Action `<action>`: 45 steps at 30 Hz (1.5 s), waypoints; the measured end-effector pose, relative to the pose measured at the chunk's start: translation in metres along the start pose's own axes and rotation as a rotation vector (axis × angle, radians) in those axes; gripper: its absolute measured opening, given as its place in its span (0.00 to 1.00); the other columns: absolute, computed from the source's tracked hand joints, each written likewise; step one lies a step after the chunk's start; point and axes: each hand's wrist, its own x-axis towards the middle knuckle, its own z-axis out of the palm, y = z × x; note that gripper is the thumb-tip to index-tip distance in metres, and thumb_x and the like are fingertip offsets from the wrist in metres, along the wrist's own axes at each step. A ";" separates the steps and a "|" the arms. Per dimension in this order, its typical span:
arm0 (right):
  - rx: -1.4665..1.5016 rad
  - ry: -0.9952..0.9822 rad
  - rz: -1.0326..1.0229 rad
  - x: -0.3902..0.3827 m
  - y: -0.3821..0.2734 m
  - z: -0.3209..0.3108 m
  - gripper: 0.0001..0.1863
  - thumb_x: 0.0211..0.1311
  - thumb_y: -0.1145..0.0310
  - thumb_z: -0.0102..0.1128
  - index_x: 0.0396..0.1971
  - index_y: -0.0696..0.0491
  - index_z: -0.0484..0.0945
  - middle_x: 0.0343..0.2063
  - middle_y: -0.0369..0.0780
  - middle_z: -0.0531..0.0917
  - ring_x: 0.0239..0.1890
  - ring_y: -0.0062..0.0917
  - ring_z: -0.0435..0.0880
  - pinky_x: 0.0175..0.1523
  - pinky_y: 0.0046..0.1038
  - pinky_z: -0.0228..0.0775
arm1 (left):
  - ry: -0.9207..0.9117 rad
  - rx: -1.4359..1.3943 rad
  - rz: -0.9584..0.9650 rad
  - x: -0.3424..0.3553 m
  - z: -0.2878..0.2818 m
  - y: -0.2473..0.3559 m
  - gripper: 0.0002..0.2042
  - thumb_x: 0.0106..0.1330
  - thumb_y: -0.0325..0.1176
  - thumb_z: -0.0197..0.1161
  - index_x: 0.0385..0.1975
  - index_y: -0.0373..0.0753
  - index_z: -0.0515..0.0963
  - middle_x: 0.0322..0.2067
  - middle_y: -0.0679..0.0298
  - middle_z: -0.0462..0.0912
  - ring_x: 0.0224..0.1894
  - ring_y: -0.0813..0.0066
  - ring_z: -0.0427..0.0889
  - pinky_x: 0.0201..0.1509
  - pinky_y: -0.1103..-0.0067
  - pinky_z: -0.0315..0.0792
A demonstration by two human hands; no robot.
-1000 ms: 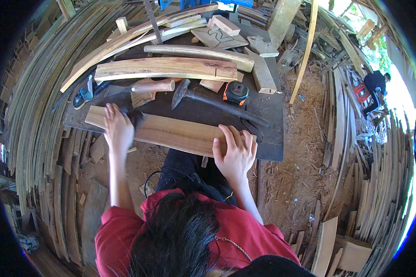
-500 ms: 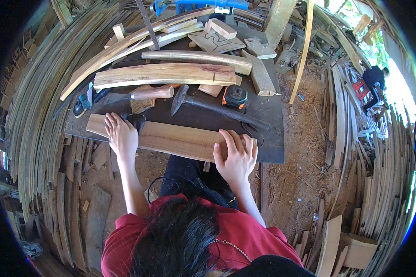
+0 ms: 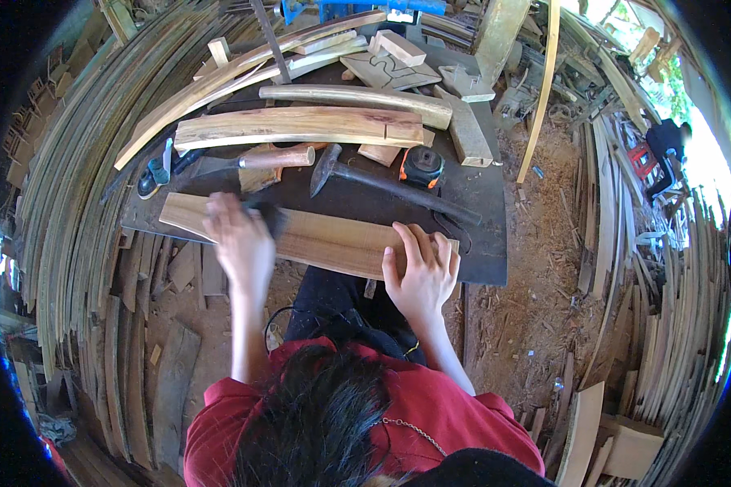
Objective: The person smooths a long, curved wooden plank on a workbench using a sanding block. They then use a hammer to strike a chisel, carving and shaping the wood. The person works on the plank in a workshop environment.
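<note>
1. We are pressing our right hand [image 3: 421, 272] flat, fingers spread and grasping nothing, on the right end of the wooden board [image 3: 333, 242], so the board is not sliding.
2. Our left hand [image 3: 240, 243] is closing around a small dark pad [image 3: 270, 217] and resting it on the board's top face; the hand is blurred.
3. The board is lying along the near edge of the dark worktable [image 3: 479, 252], just in front of our body, so both hands are reaching it easily.
4. At twelve o'clock from the board a hammer [image 3: 382, 180] is lying, with an orange-and-black tape measure [image 3: 421, 165] touching it.
5. At eleven o'clock a chisel with a wooden handle [image 3: 256, 161] is waiting, near but apart from the board.
</note>
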 end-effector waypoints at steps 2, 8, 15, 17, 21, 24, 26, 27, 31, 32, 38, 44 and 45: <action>0.000 -0.003 -0.006 0.001 0.000 0.000 0.19 0.55 0.57 0.55 0.46 0.45 0.77 0.45 0.34 0.80 0.49 0.33 0.72 0.53 0.36 0.60 | 0.137 -0.194 0.316 -0.035 -0.003 0.038 0.27 0.69 0.41 0.43 0.61 0.26 0.58 0.63 0.43 0.58 0.68 0.50 0.53 0.71 0.59 0.41; 0.452 -0.002 -0.047 0.003 0.010 -0.017 0.17 0.59 0.62 0.54 0.48 0.50 0.76 0.44 0.41 0.79 0.47 0.38 0.73 0.55 0.37 0.61 | 0.078 -0.617 0.649 -0.066 -0.021 0.082 0.33 0.59 0.43 0.62 0.62 0.36 0.60 0.61 0.50 0.63 0.63 0.53 0.63 0.66 0.57 0.54; 0.701 0.037 0.155 -0.026 0.027 -0.043 0.15 0.63 0.66 0.52 0.46 0.57 0.76 0.45 0.43 0.80 0.49 0.33 0.75 0.58 0.33 0.61 | -0.122 -0.958 0.798 -0.081 -0.028 0.093 0.28 0.52 0.32 0.68 0.55 0.42 0.68 0.54 0.57 0.73 0.53 0.56 0.74 0.58 0.66 0.69; 0.889 0.072 0.314 -0.037 0.022 -0.046 0.16 0.65 0.64 0.51 0.48 0.58 0.75 0.47 0.43 0.78 0.51 0.30 0.74 0.59 0.31 0.60 | -0.219 -1.157 0.791 -0.078 -0.038 0.097 0.26 0.47 0.21 0.66 0.50 0.41 0.72 0.49 0.57 0.77 0.50 0.58 0.77 0.54 0.70 0.73; 1.252 0.114 0.442 -0.047 0.014 -0.049 0.34 0.68 0.47 0.43 0.64 0.57 0.54 0.59 0.45 0.65 0.59 0.31 0.67 0.62 0.33 0.58 | 0.062 -1.514 0.915 -0.086 -0.064 0.118 0.22 0.46 0.25 0.68 0.45 0.39 0.72 0.45 0.55 0.73 0.48 0.55 0.77 0.51 0.69 0.74; 1.692 0.065 0.530 -0.047 -0.007 -0.051 0.38 0.67 0.45 0.41 0.67 0.55 0.47 0.61 0.44 0.62 0.62 0.32 0.63 0.64 0.36 0.56 | -0.105 -1.585 1.000 -0.103 -0.065 0.128 0.30 0.53 0.45 0.66 0.49 0.33 0.63 0.47 0.45 0.63 0.55 0.44 0.64 0.60 0.61 0.58; 1.714 0.037 0.446 -0.038 -0.013 -0.044 0.36 0.67 0.45 0.41 0.67 0.53 0.49 0.61 0.43 0.62 0.63 0.32 0.62 0.64 0.37 0.58 | -0.077 -1.423 1.165 -0.107 -0.044 0.134 0.40 0.55 0.65 0.53 0.52 0.31 0.60 0.49 0.43 0.61 0.57 0.43 0.61 0.63 0.51 0.47; 1.666 0.035 0.430 -0.036 -0.013 -0.040 0.35 0.67 0.46 0.41 0.66 0.53 0.51 0.61 0.43 0.62 0.63 0.32 0.62 0.63 0.37 0.59 | -0.020 -1.256 1.223 -0.105 -0.041 0.132 0.43 0.54 0.70 0.49 0.52 0.31 0.60 0.50 0.43 0.61 0.58 0.43 0.60 0.64 0.49 0.43; 1.170 0.138 0.591 -0.026 0.007 -0.044 0.24 0.62 0.72 0.52 0.60 0.55 0.67 0.53 0.44 0.75 0.55 0.31 0.73 0.58 0.29 0.64 | -0.016 -1.389 1.151 -0.074 -0.022 0.088 0.44 0.52 0.71 0.50 0.55 0.34 0.61 0.53 0.47 0.64 0.61 0.46 0.59 0.68 0.51 0.39; 0.833 0.155 0.373 -0.017 0.010 -0.047 0.25 0.61 0.71 0.53 0.59 0.54 0.68 0.54 0.45 0.74 0.58 0.33 0.71 0.60 0.31 0.62 | 0.048 -1.299 1.003 -0.060 -0.017 0.066 0.40 0.53 0.66 0.55 0.55 0.35 0.62 0.52 0.51 0.66 0.59 0.48 0.62 0.68 0.52 0.41; -0.071 -0.212 -0.161 -0.002 -0.021 -0.009 0.36 0.59 0.46 0.53 0.65 0.46 0.59 0.60 0.44 0.68 0.63 0.42 0.64 0.61 0.51 0.53 | 0.669 -0.933 0.329 -0.005 0.030 -0.048 0.08 0.62 0.25 0.49 0.35 0.39 0.76 0.37 0.60 0.81 0.44 0.62 0.79 0.60 0.60 0.62; 0.277 -0.233 -0.353 0.022 -0.107 0.046 0.34 0.60 0.46 0.52 0.55 0.59 0.61 0.56 0.51 0.69 0.62 0.39 0.66 0.61 0.53 0.52 | 0.723 -0.812 0.346 -0.005 0.070 -0.047 0.06 0.57 0.28 0.52 0.29 0.41 0.77 0.36 0.64 0.81 0.46 0.68 0.78 0.57 0.68 0.60; 0.277 -0.218 -0.387 0.026 -0.119 0.058 0.28 0.59 0.51 0.55 0.50 0.58 0.64 0.56 0.50 0.70 0.62 0.38 0.66 0.61 0.54 0.53 | 0.738 -0.818 0.352 -0.003 0.072 -0.047 0.06 0.57 0.28 0.52 0.29 0.41 0.77 0.36 0.64 0.81 0.46 0.68 0.78 0.56 0.69 0.61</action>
